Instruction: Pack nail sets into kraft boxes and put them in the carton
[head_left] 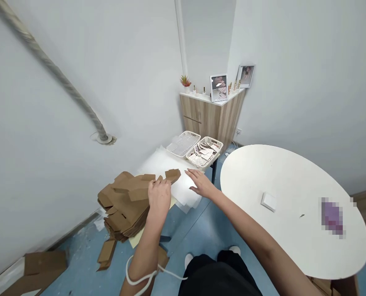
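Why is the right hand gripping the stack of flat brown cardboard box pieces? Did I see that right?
Not quite: the head view shows the left hand gripping the flat brown cardboard box pieces. The right hand is open near the white sheets.

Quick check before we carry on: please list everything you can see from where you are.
Flat cardboard box blanks: one stack, brown, floor by wall
Loose cardboard blank: one, brown, floor by stack
White sheets: one pile, white, beyond stack
Plastic baskets: two, white, beyond sheets; one holds printed cards
Oval table: one, white, right
Small box: one, white, on table
Pixelated object: one, purple, on table
Wooden cabinet: one, light brown, corner
Framed pictures: two, on cabinet
Potted plant: one, red-green, on cabinet
Left hand: one, on stack
Right hand: one, open, near sheets
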Available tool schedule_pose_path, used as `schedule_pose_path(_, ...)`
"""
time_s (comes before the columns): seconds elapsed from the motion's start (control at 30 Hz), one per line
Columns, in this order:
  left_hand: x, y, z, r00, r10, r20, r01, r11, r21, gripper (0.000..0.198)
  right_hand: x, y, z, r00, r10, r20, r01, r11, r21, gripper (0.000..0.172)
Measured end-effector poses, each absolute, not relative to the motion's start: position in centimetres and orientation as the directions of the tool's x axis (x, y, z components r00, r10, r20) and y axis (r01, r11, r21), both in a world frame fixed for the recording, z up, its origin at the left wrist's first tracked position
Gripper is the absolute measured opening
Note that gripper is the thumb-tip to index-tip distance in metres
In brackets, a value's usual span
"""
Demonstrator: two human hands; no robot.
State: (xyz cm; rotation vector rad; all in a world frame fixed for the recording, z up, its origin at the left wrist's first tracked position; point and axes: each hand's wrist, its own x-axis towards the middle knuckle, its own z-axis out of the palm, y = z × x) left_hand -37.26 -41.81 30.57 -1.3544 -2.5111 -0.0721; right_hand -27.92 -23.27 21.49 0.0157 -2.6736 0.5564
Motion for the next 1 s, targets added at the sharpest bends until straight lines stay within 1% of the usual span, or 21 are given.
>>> schedule_pose_path(0.07, -36.6, -41.6, 30.1, -0.526, 0.812, 0.252, 0.825, 0.559, -0.081, 0.035, -29.2, -24.8, 20.7, -0.925, 0.03, 0.38, -0.14, 0.9, -0.412, 0.084)
schedule_pose_path(0.13, -35.9, -42.0, 29.3, -0.547, 0.801, 0.244, 0.818, 0.574, -0.048, 0.034, -30.8, -26.4, 20.0, -0.933, 0.0, 0.36, -0.167, 0.886, -0.433, 0.076)
schedule_pose_path(0.2, -35.6, -43.1, 28.6, -0.559, 0.791, 0.248, 0.813, 0.581, -0.022, 0.034, -32.4, -28.0, 19.4, -0.942, -0.023, 0.336, -0.182, 0.875, -0.448, 0.056)
schedule_pose_path(0.27, -35.8, -44.9, 27.9, -0.524, 0.804, 0.281, 0.837, 0.547, -0.006, 0.034, -33.8, -29.5, 18.8, -0.947, -0.058, 0.315, -0.204, 0.867, -0.454, 0.033)
schedule_pose_path(0.3, -36.0, -46.0, 27.5, -0.492, 0.812, 0.315, 0.855, 0.518, 0.001, 0.034, -34.5, -30.1, 18.5, -0.947, -0.077, 0.313, -0.221, 0.862, -0.456, 0.026)
schedule_pose_path(0.37, -36.9, -48.5, 26.6, -0.441, 0.778, 0.448, 0.876, 0.483, 0.024, 0.028, -35.6, -31.3, 17.9, -0.935, -0.092, 0.342, -0.255, 0.845, -0.469, 0.023)
schedule_pose_path(0.4, -37.4, -49.8, 26.0, -0.435, 0.712, 0.551, 0.867, 0.497, 0.042, 0.025, -36.2, -31.8, 17.6, -0.925, -0.083, 0.372, -0.27, 0.831, -0.486, 0.025)
schedule_pose_path(0.43, -38.1, -51.2, 25.4, -0.447, 0.612, 0.652, 0.843, 0.533, 0.077, 0.023, -36.7, -32.3, 17.4, -0.912, -0.06, 0.405, -0.28, 0.814, -0.509, 0.026)
schedule_pose_path(0.47, -38.7, -52.5, 24.6, -0.464, 0.462, 0.756, 0.798, 0.588, 0.13, 0.024, -37.2, -32.8, 17.3, -0.899, -0.027, 0.438, -0.284, 0.796, -0.535, 0.028)
schedule_pose_path(0.5, -39.3, -53.7, 23.8, -0.496, 0.318, 0.808, 0.743, 0.638, 0.205, 0.029, -37.7, -33.2, 17.2, -0.885, 0.009, 0.466, -0.286, 0.779, -0.558, 0.029)
schedule_pose_path(0.53, -39.8, -54.8, 23.0, -0.545, 0.205, 0.813, 0.685, 0.668, 0.29, 0.035, -38.3, -33.6, 17.3, -0.871, 0.04, 0.49, -0.288, 0.766, -0.575, 0.03)
schedule_pose_path(0.57, -40.4, -55.6, 22.2, -0.583, 0.139, 0.801, 0.643, 0.682, 0.349, 0.041, -38.8, -34.0, 17.4, -0.856, 0.063, 0.513, -0.293, 0.758, -0.582, 0.031)
schedule_pose_path(0.6, -40.8, -56.3, 21.6, -0.621, 0.11, 0.776, 0.612, 0.687, 0.392, 0.046, -39.2, -34.4, 17.7, -0.841, 0.076, 0.535, -0.3, 0.758, -0.58, 0.032)
schedule_pose_path(0.67, -41.4, -56.9, 20.7, -0.661, 0.137, 0.737, 0.604, 0.68, 0.415, 0.052, -39.9, -34.8, 18.5, -0.81, 0.084, 0.58, -0.316, 0.77, -0.554, 0.034)
schedule_pose_path(0.73, -41.8, -56.4, 20.5, -0.659, 0.205, 0.723, 0.642, 0.655, 0.399, 0.054, -40.1, -34.5, 19.6, -0.781, 0.094, 0.617, -0.314, 0.795, -0.519, 0.038)
schedule_pose_path(0.8, -42.0, -54.9, 20.6, -0.633, 0.268, 0.726, 0.692, 0.615, 0.377, 0.057, -39.4, -33.4, 20.7, -0.762, 0.119, 0.637, -0.276, 0.83, -0.485, 0.041)
schedule_pose_path(0.9, -41.6, -50.8, 21.2, -0.568, 0.348, 0.746, 0.776, 0.528, 0.345, 0.062, -36.8, -29.8, 21.8, -0.759, 0.166, 0.63, -0.158, 0.892, -0.424, 0.047)
schedule_pose_path(1.0, -39.8, -45.0, 21.4, -0.485, 0.437, 0.758, 0.857, 0.408, 0.313, 0.066, -32.1, -24.7, 21.7, -0.762, 0.248, 0.598, 0.025, 0.934, -0.356, 0.049)
